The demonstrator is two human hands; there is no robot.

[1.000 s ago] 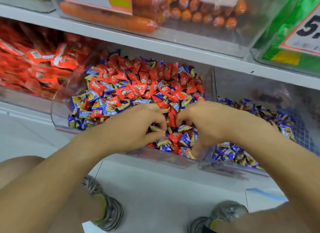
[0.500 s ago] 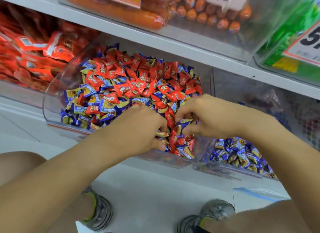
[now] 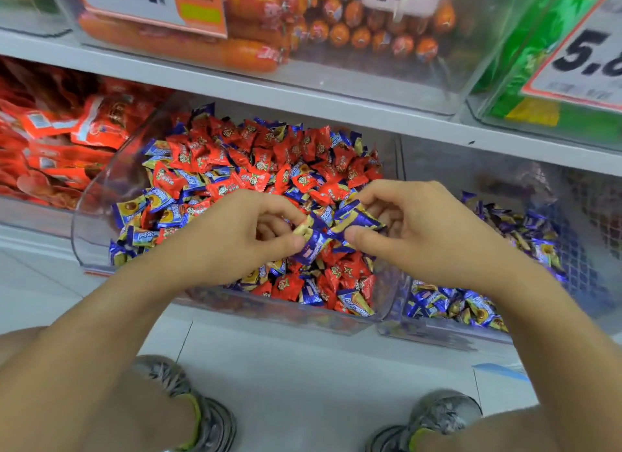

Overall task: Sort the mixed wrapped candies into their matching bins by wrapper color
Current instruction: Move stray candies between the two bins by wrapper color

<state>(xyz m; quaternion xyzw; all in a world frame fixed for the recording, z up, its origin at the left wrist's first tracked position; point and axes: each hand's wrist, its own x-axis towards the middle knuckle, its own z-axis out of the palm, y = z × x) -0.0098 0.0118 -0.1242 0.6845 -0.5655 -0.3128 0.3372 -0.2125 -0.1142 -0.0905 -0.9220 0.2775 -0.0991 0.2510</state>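
Blue-wrapped candies (image 3: 340,224) are being lifted above the mixed bin (image 3: 101,196), pinched between the left hand (image 3: 235,239) and right hand (image 3: 420,236). Picking step appears underway; next they likely need carrying to the blue bin (image 3: 589,273) just alongside.

The mixed bin (image 3: 101,196) is showing clear, smooth plastic walls that are catching soft glare. The red candies (image 3: 255,179) and blue candies (image 3: 356,221) are lying in crinkled glossy foil wrappers. At three o'clock, the blue bin (image 3: 555,330) is looking like the same transparent plastic, with a mesh texture on its far side. At twelve o'clock, the shelf edge (image 3: 303,95) is appearing matt grey, and the sausages (image 3: 255,53) are shining in slick film. The floor (image 3: 303,367) is reading as smooth pale tile.
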